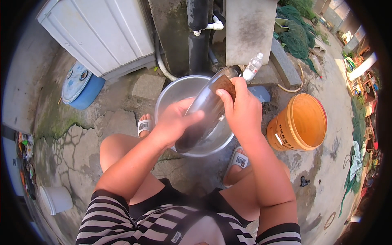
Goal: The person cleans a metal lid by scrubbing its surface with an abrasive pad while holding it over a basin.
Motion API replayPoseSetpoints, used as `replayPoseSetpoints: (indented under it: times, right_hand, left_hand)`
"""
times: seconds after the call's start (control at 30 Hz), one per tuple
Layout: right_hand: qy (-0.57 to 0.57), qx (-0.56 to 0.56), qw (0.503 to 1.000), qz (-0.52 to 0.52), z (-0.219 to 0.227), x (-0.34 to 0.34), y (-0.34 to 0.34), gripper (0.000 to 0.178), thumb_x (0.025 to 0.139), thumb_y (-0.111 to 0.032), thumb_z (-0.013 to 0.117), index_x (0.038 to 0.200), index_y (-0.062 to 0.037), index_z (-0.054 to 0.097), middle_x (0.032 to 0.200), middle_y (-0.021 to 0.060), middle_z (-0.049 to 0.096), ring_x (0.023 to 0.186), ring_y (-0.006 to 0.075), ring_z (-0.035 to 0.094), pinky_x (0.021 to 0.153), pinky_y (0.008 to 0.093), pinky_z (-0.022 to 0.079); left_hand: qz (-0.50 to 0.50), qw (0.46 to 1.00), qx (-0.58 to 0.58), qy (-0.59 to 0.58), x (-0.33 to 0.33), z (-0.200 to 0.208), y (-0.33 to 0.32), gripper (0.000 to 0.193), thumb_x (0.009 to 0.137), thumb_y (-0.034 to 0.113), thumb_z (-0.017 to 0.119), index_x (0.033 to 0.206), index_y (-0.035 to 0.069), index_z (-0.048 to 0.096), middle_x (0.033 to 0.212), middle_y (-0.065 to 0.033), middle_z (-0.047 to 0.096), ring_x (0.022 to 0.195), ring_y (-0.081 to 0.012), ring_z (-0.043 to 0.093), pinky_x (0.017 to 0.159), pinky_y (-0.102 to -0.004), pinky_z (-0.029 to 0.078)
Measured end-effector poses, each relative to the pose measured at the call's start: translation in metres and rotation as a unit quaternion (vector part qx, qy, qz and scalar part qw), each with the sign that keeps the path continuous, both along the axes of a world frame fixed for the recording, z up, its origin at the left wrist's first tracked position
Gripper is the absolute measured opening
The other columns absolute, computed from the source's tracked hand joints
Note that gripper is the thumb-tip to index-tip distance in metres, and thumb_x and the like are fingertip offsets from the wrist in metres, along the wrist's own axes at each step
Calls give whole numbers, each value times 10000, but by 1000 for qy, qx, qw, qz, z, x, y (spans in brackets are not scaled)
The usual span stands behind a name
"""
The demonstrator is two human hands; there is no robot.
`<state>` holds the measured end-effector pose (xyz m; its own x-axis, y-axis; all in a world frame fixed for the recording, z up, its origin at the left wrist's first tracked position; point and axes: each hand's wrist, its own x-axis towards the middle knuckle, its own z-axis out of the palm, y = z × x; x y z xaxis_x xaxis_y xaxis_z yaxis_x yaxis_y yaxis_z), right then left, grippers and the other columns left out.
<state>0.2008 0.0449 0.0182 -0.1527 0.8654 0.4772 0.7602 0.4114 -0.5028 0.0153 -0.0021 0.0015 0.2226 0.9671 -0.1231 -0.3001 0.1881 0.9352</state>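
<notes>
A wide silver metal basin [168, 92] stands on the ground between my feet. Above it, a dark, shiny, round-edged pan or lid [198, 132] is held tilted; its exact kind is unclear. My left hand [173, 120] grips its near left side, thumb lying across the surface. On the upper right, my right hand [243, 106] holds a flat brown scouring pad [222, 83] against the pan's rim area, fingers closed around it. A small light-coloured bit [221, 118] shows beside the right wrist. The basin's bottom is mostly covered by the pan and my hands.
Right of the basin stands an orange bucket [298, 122]. A clear bottle with white contents [253, 67] is just beyond the basin. Behind are a black drainpipe [199, 49], a white cabinet-like box [98, 32] and a blue drum [81, 90]. A pale pail [57, 200] sits at left.
</notes>
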Motion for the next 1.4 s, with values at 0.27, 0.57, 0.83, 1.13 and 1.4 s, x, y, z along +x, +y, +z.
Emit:
replayPoseSetpoints:
  times: [0.27, 0.57, 0.83, 1.13, 1.4]
  right_hand:
    - [-2, 1, 1000, -3, -1, 1, 0, 329, 914, -315, 678, 1096, -82, 533, 880, 141, 703, 794, 365, 675, 654, 446, 518]
    - [16, -3, 1000, 20, -3, 3, 0, 331, 921, -328, 667, 1101, -86, 528, 874, 145, 702, 792, 374, 674, 655, 459, 512]
    - [19, -18, 998, 58, -10, -1, -5, 324, 920, -328, 669, 1093, -92, 530, 868, 151, 696, 777, 386, 669, 640, 463, 511]
    - [215, -104, 967, 90, -17, 6, 8, 280, 961, -298, 636, 1048, -51, 537, 794, 114, 669, 650, 252, 643, 586, 372, 500]
    - [511, -324, 793, 70, -12, 17, 16, 284, 1009, -345, 578, 976, -68, 526, 722, 4, 533, 588, 68, 480, 477, 242, 405]
  left_hand:
    - [1, 1000, -7, -2, 0, 3, 0, 357, 915, 142, 713, 1237, 9, 634, 1096, -39, 690, 969, -119, 630, 909, -293, 495]
    - [-16, 1000, -21, -5, -2, 4, 0, 418, 933, 117, 659, 1322, -17, 585, 1188, -74, 664, 1029, -134, 623, 931, -294, 489]
    - [0, 997, -48, -57, -5, 1, 2, 416, 930, 132, 673, 1314, -1, 586, 1146, -58, 672, 983, -131, 638, 888, -290, 512]
    - [87, 989, -101, -71, 0, 13, 1, 372, 1038, 266, 511, 1274, -9, 595, 1134, -85, 675, 972, -146, 647, 880, -307, 522]
    - [110, 989, -69, -68, -6, 8, 6, 314, 1011, 181, 475, 1237, -1, 595, 1121, -107, 670, 972, -187, 655, 889, -342, 521]
